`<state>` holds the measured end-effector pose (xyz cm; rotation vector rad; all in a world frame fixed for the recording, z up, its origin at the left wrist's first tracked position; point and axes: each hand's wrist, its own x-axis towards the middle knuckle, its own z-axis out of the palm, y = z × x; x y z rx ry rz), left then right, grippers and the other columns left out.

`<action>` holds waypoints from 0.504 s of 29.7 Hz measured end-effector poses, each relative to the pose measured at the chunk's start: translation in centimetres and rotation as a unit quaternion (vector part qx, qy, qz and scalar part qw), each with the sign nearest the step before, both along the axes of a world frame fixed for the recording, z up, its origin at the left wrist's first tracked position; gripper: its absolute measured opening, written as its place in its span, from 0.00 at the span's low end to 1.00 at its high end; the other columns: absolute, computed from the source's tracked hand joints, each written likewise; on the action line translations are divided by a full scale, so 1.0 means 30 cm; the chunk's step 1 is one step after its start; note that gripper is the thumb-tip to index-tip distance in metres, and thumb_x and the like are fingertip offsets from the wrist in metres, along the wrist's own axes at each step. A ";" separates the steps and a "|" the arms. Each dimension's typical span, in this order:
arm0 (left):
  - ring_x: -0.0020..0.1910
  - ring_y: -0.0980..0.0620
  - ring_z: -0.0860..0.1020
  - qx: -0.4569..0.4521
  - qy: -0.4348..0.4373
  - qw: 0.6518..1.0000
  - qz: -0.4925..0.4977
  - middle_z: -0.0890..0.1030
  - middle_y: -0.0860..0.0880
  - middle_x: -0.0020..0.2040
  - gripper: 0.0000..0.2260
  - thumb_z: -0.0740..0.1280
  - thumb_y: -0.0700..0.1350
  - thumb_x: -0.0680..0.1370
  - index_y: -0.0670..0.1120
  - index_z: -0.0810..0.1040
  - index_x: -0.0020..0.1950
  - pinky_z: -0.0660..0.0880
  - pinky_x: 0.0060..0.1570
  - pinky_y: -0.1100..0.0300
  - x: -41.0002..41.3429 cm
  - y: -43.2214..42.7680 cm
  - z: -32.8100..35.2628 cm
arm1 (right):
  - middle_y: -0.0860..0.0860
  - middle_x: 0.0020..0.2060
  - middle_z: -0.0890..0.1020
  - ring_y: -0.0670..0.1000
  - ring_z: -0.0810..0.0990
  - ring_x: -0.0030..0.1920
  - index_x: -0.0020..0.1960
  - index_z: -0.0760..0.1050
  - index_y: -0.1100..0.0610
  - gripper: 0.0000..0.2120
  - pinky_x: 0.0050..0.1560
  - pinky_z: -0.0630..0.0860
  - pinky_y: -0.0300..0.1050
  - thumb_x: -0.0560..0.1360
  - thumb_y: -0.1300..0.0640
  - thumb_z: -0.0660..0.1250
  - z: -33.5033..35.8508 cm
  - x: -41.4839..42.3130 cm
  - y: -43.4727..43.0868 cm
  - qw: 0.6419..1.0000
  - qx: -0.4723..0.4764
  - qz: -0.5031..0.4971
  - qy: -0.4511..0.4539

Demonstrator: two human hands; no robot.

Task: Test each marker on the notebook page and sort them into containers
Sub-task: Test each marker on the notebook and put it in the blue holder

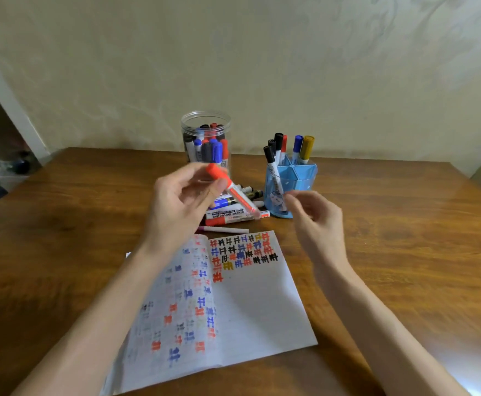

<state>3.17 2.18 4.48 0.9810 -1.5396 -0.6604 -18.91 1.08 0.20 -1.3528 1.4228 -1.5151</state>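
Dim, warm indoor light. Pale glare on the table (459,364), lower right corner. Soft shadows beside the forearms (113,304). Motion blur on left hand (176,204), right hand (316,215), red marker (235,192). Wide-angle bowing at edges; far left murky.

"WHITEBOARD MARKER" is printed on a loose marker (228,214) on the table.

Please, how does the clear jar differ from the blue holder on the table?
The clear jar is round and see-through; the blue holder is tinted and split into compartments. The jar's markers stay below its rim; the holder's markers stick out above its rim. Both stand upright on the wooden table and hold capped markers.
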 end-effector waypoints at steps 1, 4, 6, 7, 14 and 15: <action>0.46 0.57 0.83 -0.012 0.009 1.000 0.004 0.86 0.49 0.51 0.09 0.71 0.40 0.80 0.40 0.83 0.59 0.78 0.45 0.67 -0.018 -0.010 0.021 | 0.42 0.50 0.85 0.40 0.82 0.51 0.56 0.82 0.49 0.05 0.54 0.81 0.40 0.81 0.54 0.70 -0.007 -0.011 -0.010 0.998 -0.011 -0.055 -0.007; 0.42 0.58 0.82 -0.043 0.034 0.998 0.017 0.86 0.46 0.51 0.08 0.69 0.39 0.81 0.41 0.82 0.60 0.77 0.41 0.67 -0.085 -0.045 0.073 | 0.44 0.60 0.77 0.42 0.77 0.59 0.66 0.75 0.49 0.14 0.64 0.78 0.45 0.80 0.55 0.70 -0.048 -0.039 -0.036 0.989 -0.027 -0.143 0.012; 0.44 0.58 0.83 -0.056 0.043 0.997 0.026 0.85 0.47 0.51 0.08 0.69 0.40 0.82 0.43 0.81 0.60 0.78 0.42 0.67 -0.132 -0.072 0.097 | 0.45 0.71 0.72 0.45 0.72 0.70 0.76 0.67 0.47 0.27 0.72 0.72 0.48 0.80 0.54 0.71 -0.080 -0.054 -0.052 0.992 -0.009 -0.121 0.035; 0.45 0.58 0.83 -0.066 0.042 0.996 0.032 0.85 0.49 0.51 0.07 0.69 0.40 0.82 0.44 0.81 0.60 0.78 0.43 0.67 -0.152 -0.089 0.105 | 0.46 0.77 0.68 0.46 0.68 0.75 0.80 0.62 0.46 0.33 0.76 0.68 0.50 0.80 0.55 0.72 -0.087 -0.056 -0.058 0.995 0.009 -0.093 0.042; 0.56 0.59 0.82 -0.094 -0.027 0.991 0.090 0.84 0.50 0.56 0.10 0.67 0.43 0.83 0.43 0.81 0.63 0.82 0.54 0.57 -0.243 -0.234 0.122 | 0.44 0.81 0.63 0.35 0.62 0.72 0.84 0.54 0.47 0.41 0.61 0.59 0.22 0.79 0.56 0.73 -0.115 -0.053 -0.089 0.997 0.016 0.015 0.067; 0.55 0.59 0.82 -0.091 -0.045 0.990 0.097 0.84 0.51 0.56 0.11 0.67 0.44 0.83 0.44 0.81 0.64 0.82 0.53 0.60 -0.254 -0.251 0.121 | 0.43 0.80 0.64 0.35 0.63 0.72 0.84 0.54 0.46 0.41 0.60 0.59 0.22 0.79 0.55 0.73 -0.121 -0.053 -0.089 0.998 0.015 0.016 0.067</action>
